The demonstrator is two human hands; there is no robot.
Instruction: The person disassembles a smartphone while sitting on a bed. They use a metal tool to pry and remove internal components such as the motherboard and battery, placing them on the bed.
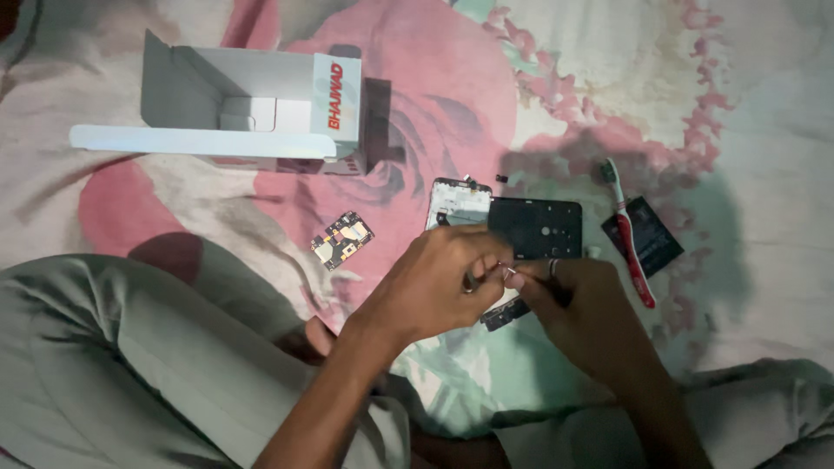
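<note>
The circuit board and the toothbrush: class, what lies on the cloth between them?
In the head view, between the circuit board and the toothbrush lie the opened phone frame and a black panel.

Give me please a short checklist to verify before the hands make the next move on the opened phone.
1. Both hands meet over the phone: left hand, right hand: ok.
2. Small metal piece pinched between fingertips: ok; its kind: cannot tell.
3. Opened phone lies flat on the floral cloth: ok.
4. Circuit board lies apart, untouched: ok.
5. Toothbrush within easy reach of the right hand: ok.
6. Loose screws accounted for: cannot tell.
</note>
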